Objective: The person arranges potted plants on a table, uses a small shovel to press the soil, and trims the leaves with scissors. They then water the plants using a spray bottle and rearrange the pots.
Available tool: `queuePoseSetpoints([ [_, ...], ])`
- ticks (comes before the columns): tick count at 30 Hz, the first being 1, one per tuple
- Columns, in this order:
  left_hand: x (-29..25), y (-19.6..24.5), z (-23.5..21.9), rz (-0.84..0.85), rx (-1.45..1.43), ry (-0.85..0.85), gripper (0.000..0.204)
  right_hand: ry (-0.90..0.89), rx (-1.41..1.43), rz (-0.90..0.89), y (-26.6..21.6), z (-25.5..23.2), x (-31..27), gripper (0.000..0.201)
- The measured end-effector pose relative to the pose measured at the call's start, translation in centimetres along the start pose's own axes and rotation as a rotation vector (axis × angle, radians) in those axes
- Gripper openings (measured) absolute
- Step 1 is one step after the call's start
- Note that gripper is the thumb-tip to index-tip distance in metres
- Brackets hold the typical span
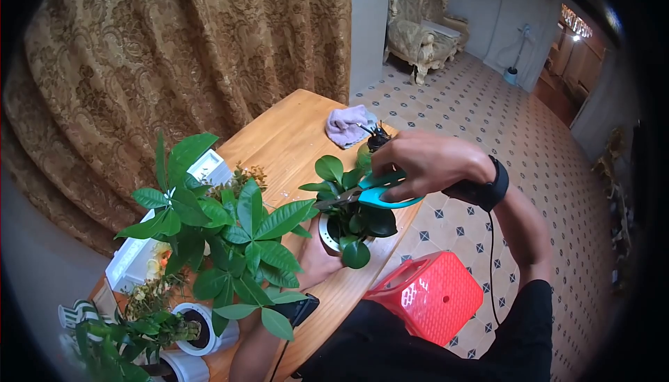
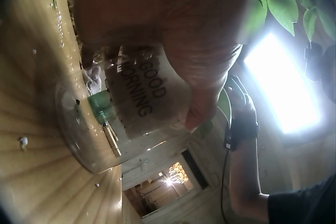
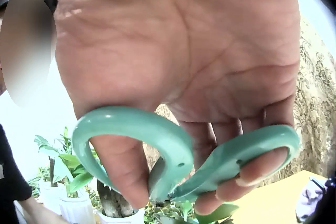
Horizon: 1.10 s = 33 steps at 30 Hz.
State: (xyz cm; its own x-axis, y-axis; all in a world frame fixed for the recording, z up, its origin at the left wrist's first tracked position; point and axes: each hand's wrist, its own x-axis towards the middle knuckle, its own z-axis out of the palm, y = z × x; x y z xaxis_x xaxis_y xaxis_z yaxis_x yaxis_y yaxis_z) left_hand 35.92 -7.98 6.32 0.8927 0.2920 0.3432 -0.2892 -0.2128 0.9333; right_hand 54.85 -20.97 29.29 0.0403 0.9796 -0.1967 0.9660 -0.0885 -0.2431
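Observation:
My right hand (image 1: 435,162) grips a pair of scissors (image 1: 382,195) with teal handles, thumb through one loop and fingers through the other. The scissor blades (image 1: 339,201) point left, among the dark green leaves of a small potted plant (image 1: 356,254). My left hand (image 1: 317,262) holds this plant's white pot (image 2: 137,90) from the side, and the words GOOD MORNING show on its wall in the left wrist view. Leaves of a taller plant partly cover the left hand in the head view. Both scissor loops (image 3: 131,121) fill the middle of the right wrist view.
The taller plant (image 1: 254,225) spreads broad leaves over the left of the wooden table (image 1: 279,127). White pots (image 1: 221,339) and a white planter box (image 1: 129,265) stand on that side. A lilac cloth (image 1: 346,124) lies at the far end. A red stool (image 1: 446,295) stands beside the table.

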Motion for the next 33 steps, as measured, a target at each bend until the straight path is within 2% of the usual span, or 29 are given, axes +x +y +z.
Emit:
queuePoseSetpoints([
  [1, 0.0, 0.1, 0.0, -0.019, -0.038, 0.002, 0.092, 0.000, 0.000, 0.004, 0.3, 0.0, -0.5, 0.037],
  [3, -0.1, 0.6, 0.3, -0.038, -0.080, 0.002, 0.093, 0.156, 0.139, -0.066, 0.8, 0.1, -2.0, 0.040],
  [4, -0.1, 0.8, 0.4, -0.019, -0.016, 0.039, 0.092, 0.169, 0.149, 0.032, 0.7, 0.2, -3.1, 0.044],
  [5, -0.1, 1.0, 0.5, 0.000, 0.048, 0.075, 0.092, 0.170, 0.149, 0.035, 0.8, 0.8, -4.0, 0.044],
  [7, 0.0, 0.8, 0.7, 0.025, 0.104, 0.122, 0.091, 0.285, 0.269, 0.070, 1.1, 2.4, -6.0, 0.048],
  [8, 0.1, 0.7, 0.7, 0.052, 0.162, 0.173, 0.090, 0.296, 0.277, 0.134, 1.0, 3.3, -7.0, 0.050],
  [9, 0.2, 1.4, 0.8, 0.052, 0.160, 0.171, 0.090, 0.403, 0.218, 0.090, 1.7, 5.4, -7.6, 0.049],
  [11, 0.3, 3.4, 0.9, -0.055, 0.065, 0.191, 0.088, 0.478, 0.221, 0.171, 1.0, 8.2, -8.4, 0.046],
  [13, 0.1, 2.8, 1.0, -0.061, 0.058, 0.212, 0.088, 0.547, 0.098, 0.192, 0.2, 10.4, -8.8, 0.042],
  [15, -0.1, 2.2, 1.0, -0.070, 0.052, 0.231, 0.089, 0.636, 0.135, 0.219, -0.6, 12.3, -8.8, 0.041],
  [23, 0.0, 2.1, 0.7, -0.061, 0.206, 0.230, 0.092, 0.651, 0.046, 0.207, -1.9, 12.4, -8.8, 0.040],
  [33, 0.1, 3.0, 0.6, -0.087, 0.149, 0.199, 0.090, 0.705, -0.005, 0.188, -1.5, 14.1, -8.9, 0.036],
])
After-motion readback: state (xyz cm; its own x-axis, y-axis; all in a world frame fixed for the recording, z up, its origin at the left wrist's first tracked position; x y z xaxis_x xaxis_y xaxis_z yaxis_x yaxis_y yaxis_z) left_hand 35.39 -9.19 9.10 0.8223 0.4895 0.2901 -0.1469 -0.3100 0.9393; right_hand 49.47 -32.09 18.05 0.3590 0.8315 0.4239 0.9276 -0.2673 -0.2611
